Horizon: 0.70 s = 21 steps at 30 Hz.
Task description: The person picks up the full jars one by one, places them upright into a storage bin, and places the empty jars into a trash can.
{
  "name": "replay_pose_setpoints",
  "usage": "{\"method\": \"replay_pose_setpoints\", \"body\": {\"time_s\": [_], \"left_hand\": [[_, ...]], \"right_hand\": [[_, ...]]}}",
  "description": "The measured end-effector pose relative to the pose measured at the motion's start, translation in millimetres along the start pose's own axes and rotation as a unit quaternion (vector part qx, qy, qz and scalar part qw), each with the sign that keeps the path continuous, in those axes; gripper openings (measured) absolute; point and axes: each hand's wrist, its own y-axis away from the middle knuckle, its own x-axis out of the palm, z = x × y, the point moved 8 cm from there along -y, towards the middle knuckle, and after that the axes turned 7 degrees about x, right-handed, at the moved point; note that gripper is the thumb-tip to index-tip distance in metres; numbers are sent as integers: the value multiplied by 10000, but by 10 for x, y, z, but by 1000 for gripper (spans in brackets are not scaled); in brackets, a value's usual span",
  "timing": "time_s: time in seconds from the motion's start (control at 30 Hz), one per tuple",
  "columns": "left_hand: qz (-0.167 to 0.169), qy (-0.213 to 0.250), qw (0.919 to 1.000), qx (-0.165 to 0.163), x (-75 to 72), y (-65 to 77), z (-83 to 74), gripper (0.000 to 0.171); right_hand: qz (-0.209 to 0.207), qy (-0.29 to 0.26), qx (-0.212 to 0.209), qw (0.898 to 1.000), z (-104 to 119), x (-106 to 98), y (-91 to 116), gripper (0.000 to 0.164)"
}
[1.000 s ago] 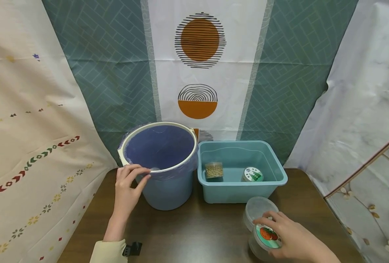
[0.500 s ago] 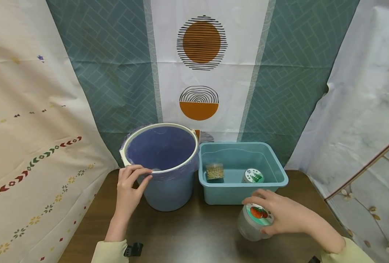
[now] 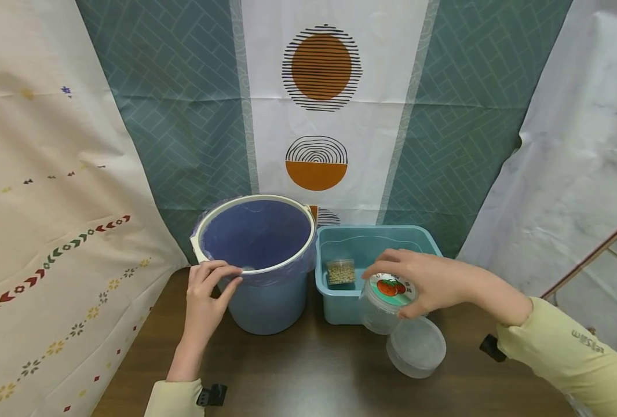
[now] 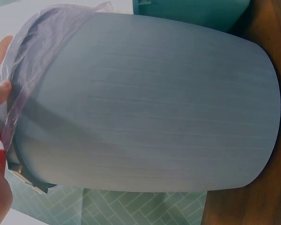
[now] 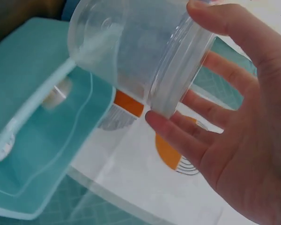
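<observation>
My left hand [image 3: 204,304] pinches the near left rim of the blue bin [image 3: 269,310], thumb outside. A thin clear liner [image 4: 44,40] folds over that rim in the left wrist view. My right hand [image 3: 435,281] grips a clear plastic jar [image 3: 380,317] by its lid, fingers on one side and thumb on the other. The lid carries a green label with red tomatoes. This jar is up off the table, in front of the teal tub [image 3: 339,310], and looks empty in the right wrist view. Behind it stands the tub's near rim.
Inside the tub lies a small jar of pale green beans or peas [image 3: 341,271]. Another clear round container [image 3: 416,348] stands on the brown table [image 3: 308,376] below my right hand. Patterned cloths [image 3: 188,116] hang behind and at both sides.
My right hand has lifted the tomato-lid jar and carried it up and left from beside the other clear container to the tub's front. My left hand stays on the bin rim.
</observation>
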Motion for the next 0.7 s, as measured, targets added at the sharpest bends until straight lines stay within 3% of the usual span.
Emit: {"method": "replay_pose_setpoints", "body": {"time_s": [0.37, 0.7], "left_hand": [[-28, -52, 10000, 7, -18, 15, -6, 32], [-45, 13, 10000, 88, -1, -13, -20, 33]], "right_hand": [[406, -200, -238, 9987, 173, -475, -444, 73], [702, -232, -328, 9967, 394, -844, -995, 74]]}}
